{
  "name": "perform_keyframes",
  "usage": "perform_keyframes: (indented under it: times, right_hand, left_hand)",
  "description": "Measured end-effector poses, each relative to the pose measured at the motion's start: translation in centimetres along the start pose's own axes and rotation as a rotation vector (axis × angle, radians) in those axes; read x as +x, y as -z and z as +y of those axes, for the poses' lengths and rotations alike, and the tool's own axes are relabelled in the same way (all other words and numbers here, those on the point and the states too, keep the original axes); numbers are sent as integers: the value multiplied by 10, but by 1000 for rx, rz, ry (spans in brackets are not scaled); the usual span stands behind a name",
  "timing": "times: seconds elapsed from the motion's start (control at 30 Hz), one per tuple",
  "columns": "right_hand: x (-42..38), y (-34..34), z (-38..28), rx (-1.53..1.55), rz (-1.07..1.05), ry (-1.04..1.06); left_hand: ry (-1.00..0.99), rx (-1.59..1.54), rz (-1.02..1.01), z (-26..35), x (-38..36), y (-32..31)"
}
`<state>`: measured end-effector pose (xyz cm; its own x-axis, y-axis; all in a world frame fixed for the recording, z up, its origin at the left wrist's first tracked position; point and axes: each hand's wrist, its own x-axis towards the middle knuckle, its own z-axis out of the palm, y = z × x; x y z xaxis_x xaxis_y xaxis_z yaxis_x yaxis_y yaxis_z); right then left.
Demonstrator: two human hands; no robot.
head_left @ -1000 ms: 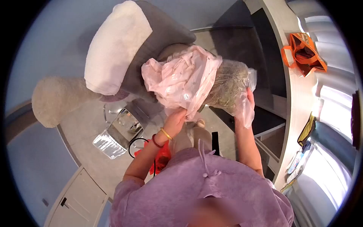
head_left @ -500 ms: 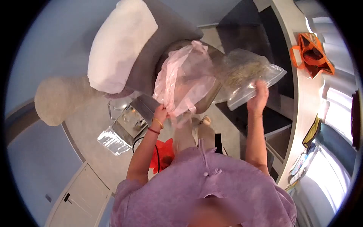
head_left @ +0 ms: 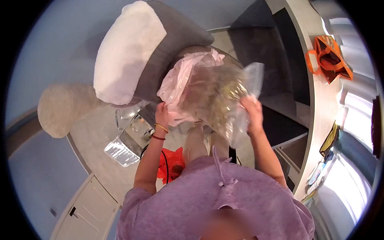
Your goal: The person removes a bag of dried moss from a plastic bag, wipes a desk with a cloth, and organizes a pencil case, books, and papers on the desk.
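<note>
My left hand [head_left: 162, 115] is closed on the edge of a thin pink plastic bag [head_left: 175, 82], which spreads out over the chair seat. In my right hand [head_left: 253, 114] is a clear zip bag [head_left: 224, 96] with dry, yellow-green plant-like stuff inside. Its near side is gripped between my fingers and thumb. The zip bag overlaps the right part of the pink bag in this view and hides the pink bag's opening. Motion blurs its contents.
A grey chair [head_left: 182, 32] with a white cushion [head_left: 128, 52] stands ahead. A red bag [head_left: 172, 162] and a silver-lined box [head_left: 134, 132] sit on the floor at left. An orange bag [head_left: 330, 60] lies on the white ledge [head_left: 320, 104] at right.
My right hand has brought the zip bag left and toward me, over the pink bag. My left hand has shifted slightly left and up, still holding the pink bag.
</note>
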<state>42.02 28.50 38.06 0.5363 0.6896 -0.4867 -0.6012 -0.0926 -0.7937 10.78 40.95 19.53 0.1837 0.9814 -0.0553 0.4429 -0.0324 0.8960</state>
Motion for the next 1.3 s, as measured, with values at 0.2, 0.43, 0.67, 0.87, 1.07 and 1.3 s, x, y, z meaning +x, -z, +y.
perform_keyframes:
  times: [0.2,0.43,0.67,0.87,1.07,1.3]
  right_hand:
    - [50,-36,31,89,-117,267]
    - [88,-56,59,-466,-456,300]
    - [90,-88,61,-612,-636,347]
    - [177,22,122,-1058,333,342]
    - [223,18,159,-170,104,-468]
    - [203,-28,141,-148,-131,69]
  left_hand:
    - [9,294,-231,102,-27,0]
    - [17,251,-133,117,-3,-8]
    - [-103,99,-132,109,43,-21]
    - [210,-139,47,94,41,4]
    - [-255,373,32,190,50,-36]
    - [-132,583,-421,209,68,-106]
